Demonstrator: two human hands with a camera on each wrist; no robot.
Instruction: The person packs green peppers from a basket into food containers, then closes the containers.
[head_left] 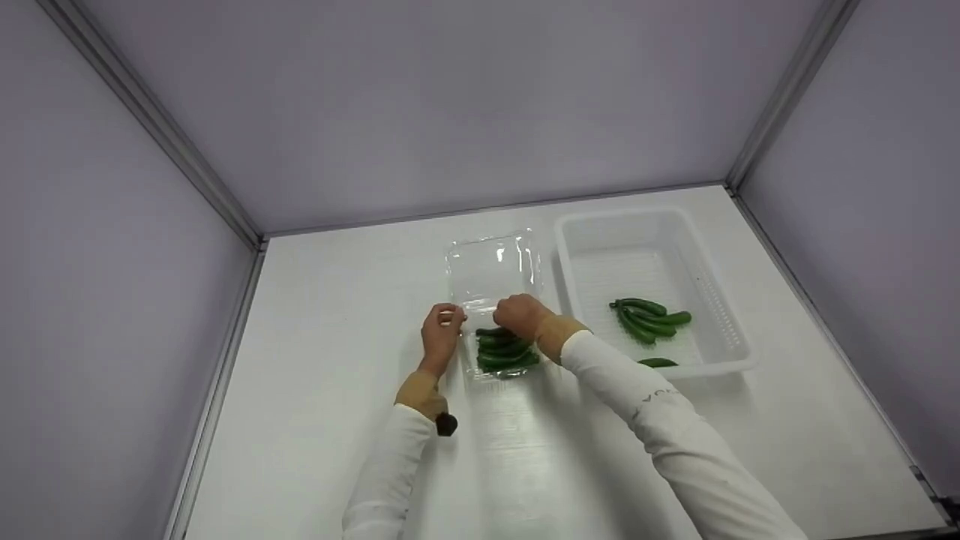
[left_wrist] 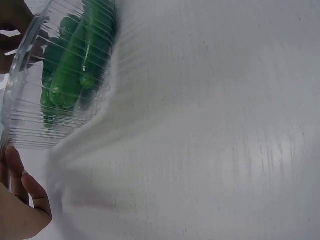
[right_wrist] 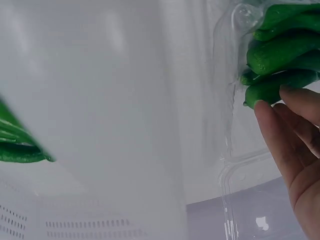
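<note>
White walls are enclosing a white table (head_left: 337, 315), with metal framing running along the corners at the upper left and upper right of the head view. Near the centre of that view a clear plastic clamshell box (head_left: 495, 300) is lying open, its lid spreading toward the top of the frame and its lower tray holding a pile of green cucumbers (head_left: 504, 349). The left hand (head_left: 441, 330) is sitting at the box's left edge, just left of the pile; its fingers are bending toward the rim, but whether they are pinching the plastic cannot be told. In the left wrist view the ribbed tray wall (left_wrist: 45, 100) is filling the upper left, with the fingertips (left_wrist: 22, 195) showing just below it. The right hand (head_left: 521, 315) is resting on the upper end of the pile, and in the right wrist view its nearly straight fingers (right_wrist: 287, 135) are touching the ends of the cucumbers (right_wrist: 280, 60) without curling round them. To the right of the box, close beside it, a white perforated basket (head_left: 720, 300) is standing, holding several more cucumbers (head_left: 646, 316), with one more (head_left: 658, 363) lying apart near its lower rim. White sleeves are covering both forearms.
</note>
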